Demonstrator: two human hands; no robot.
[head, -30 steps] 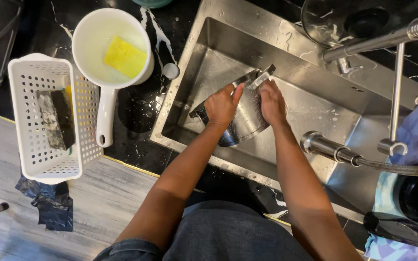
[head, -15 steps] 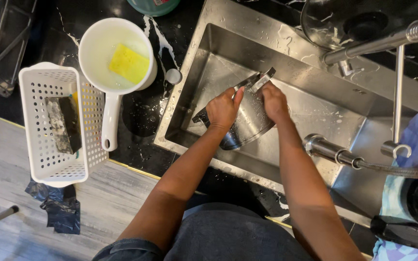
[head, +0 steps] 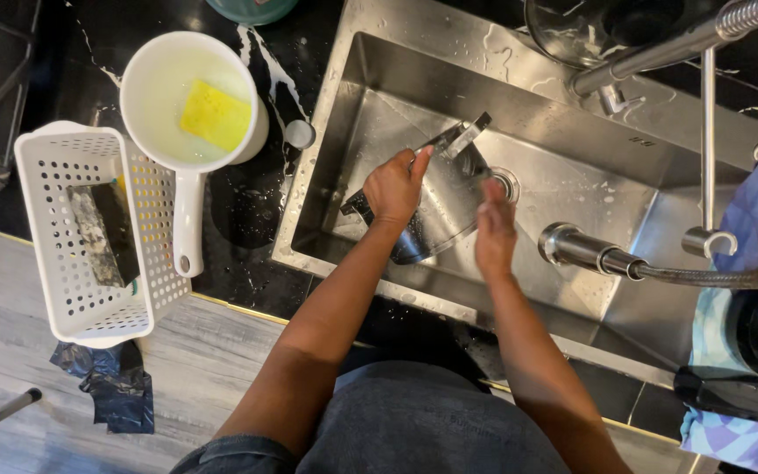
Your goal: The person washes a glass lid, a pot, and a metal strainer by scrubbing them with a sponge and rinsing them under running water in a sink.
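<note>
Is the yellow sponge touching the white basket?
Apart. In the head view the yellow sponge lies inside the white ladle bowl, while the white basket sits beside it, with the bowl's wall between them.

Both bare forearms reach forward and downward, the left hand (head: 394, 187) curled closed in a grip, the right hand (head: 495, 230) edge-on with fingers extended.

My single head-worn camera looked almost straight down from above, close over the steel sink (head: 572, 189) and black counter (head: 247, 219), with the wearer's lap at the frame's bottom edge.
</note>
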